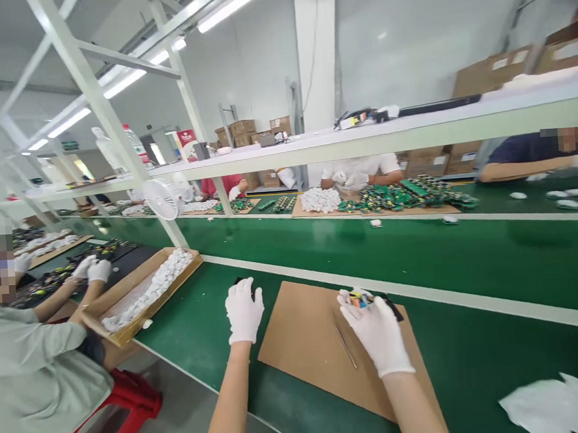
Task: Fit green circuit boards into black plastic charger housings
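My left hand (244, 310), in a white glove, is over the green table just left of a brown cardboard sheet (306, 333). Its fingers are curled around a small black object that shows only behind the fingertips. Over the sheet's right part, my right hand (374, 329), also gloved, holds a small circuit board (359, 298) with yellow, orange and blue parts. A black piece (391, 307) sticks out beside that hand. Metal tweezers (344, 342) lie on the cardboard between my hands.
A cardboard tray (124, 332) of white pieces stands left, near a seated person (34, 369). Across the table are piles of green boards (400, 195) and white parts (320, 200), with people behind. A shelf (275, 153) spans above; a white bag (555, 406) lies front right.
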A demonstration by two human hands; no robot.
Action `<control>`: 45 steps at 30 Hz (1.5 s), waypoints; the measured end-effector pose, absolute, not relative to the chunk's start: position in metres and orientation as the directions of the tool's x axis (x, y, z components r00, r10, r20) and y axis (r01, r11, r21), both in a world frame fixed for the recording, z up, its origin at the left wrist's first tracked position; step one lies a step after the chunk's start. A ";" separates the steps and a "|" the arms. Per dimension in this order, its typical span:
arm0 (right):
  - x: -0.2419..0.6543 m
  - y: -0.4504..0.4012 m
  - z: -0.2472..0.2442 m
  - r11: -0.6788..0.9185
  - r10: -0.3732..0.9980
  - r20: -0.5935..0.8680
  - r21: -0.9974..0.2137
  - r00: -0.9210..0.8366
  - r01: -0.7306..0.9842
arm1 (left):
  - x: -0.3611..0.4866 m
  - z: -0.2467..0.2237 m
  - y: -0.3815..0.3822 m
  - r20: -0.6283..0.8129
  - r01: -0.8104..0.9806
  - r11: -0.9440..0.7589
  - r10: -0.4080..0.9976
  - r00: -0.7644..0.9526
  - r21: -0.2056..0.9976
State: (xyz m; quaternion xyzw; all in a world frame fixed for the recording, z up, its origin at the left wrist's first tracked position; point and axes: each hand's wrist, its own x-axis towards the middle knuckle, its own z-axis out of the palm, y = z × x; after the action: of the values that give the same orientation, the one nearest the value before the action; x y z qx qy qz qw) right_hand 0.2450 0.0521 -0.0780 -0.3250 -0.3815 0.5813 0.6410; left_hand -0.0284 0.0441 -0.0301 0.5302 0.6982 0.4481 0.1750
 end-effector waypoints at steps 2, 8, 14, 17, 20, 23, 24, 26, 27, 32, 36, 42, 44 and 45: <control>0.252 0.059 -0.085 0.022 1.000 0.025 -0.837 0.002 -0.547 | -0.057 -0.028 0.045 0.296 0.654 0.056 0.861 -0.414 0.754; 0.248 0.064 -0.100 -0.037 0.997 0.004 -0.840 -0.074 -0.541 | -0.077 -0.032 0.053 0.385 0.694 -0.053 0.861 -0.332 0.718; 0.232 0.040 -0.068 0.114 0.985 0.164 -0.842 -0.048 -0.527 | -0.027 -0.030 0.006 0.463 0.626 -0.269 0.870 -0.168 0.732; 0.210 0.009 -0.051 0.140 0.988 0.155 -0.817 0.021 -0.560 | 0.011 -0.035 -0.031 0.489 0.536 -0.402 0.872 -0.024 0.743; 0.188 -0.029 -0.038 0.178 0.983 0.085 -0.674 0.163 -0.717 | 0.042 -0.041 -0.060 0.586 0.299 -0.588 0.803 0.109 0.751; 0.178 -0.055 -0.028 0.279 0.954 0.098 -0.635 0.283 -0.720 | 0.059 -0.048 -0.076 0.545 0.024 -0.560 0.815 0.195 0.828; 0.177 -0.060 -0.026 0.293 0.948 0.099 -0.649 0.304 -0.702 | 0.063 -0.050 -0.080 0.496 -0.032 -0.503 0.837 0.233 0.864; 0.180 -0.068 -0.023 0.298 0.939 0.083 -0.678 0.333 -0.672 | 0.068 -0.050 -0.084 0.398 -0.038 -0.406 0.867 0.299 0.913; 0.183 -0.071 -0.023 0.299 0.936 0.074 -0.685 0.345 -0.664 | 0.069 -0.048 -0.086 0.370 0.007 -0.392 0.873 0.317 0.920; 0.199 -0.097 -0.024 0.386 0.914 0.229 -0.744 0.334 -0.545 | 0.062 -0.025 -0.090 0.531 0.322 -0.638 0.765 0.364 0.699; 0.210 -0.128 -0.021 0.451 0.885 0.372 -0.832 0.278 -0.324 | 0.053 -0.006 -0.091 0.628 0.375 -0.775 0.632 0.454 0.509; 0.207 -0.150 -0.014 0.555 0.830 0.514 -0.801 0.219 -0.223 | 0.051 0.005 -0.097 0.728 0.334 -0.883 0.463 0.506 0.329; 0.206 -0.150 -0.015 0.585 0.808 0.543 -0.784 0.230 -0.207 | 0.052 0.007 -0.099 0.746 0.353 -0.893 0.433 0.507 0.278; 0.206 -0.149 -0.015 0.601 0.797 0.555 -0.771 0.240 -0.210 | 0.052 0.008 -0.100 0.751 0.362 -0.896 0.421 0.509 0.256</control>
State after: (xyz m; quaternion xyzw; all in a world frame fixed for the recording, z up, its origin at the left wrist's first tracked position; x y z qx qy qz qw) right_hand 0.2060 -0.1491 -0.0153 -0.2864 -0.5120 0.3431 0.7336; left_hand 0.0519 -0.1001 0.0085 0.8680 0.2254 0.4411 0.0331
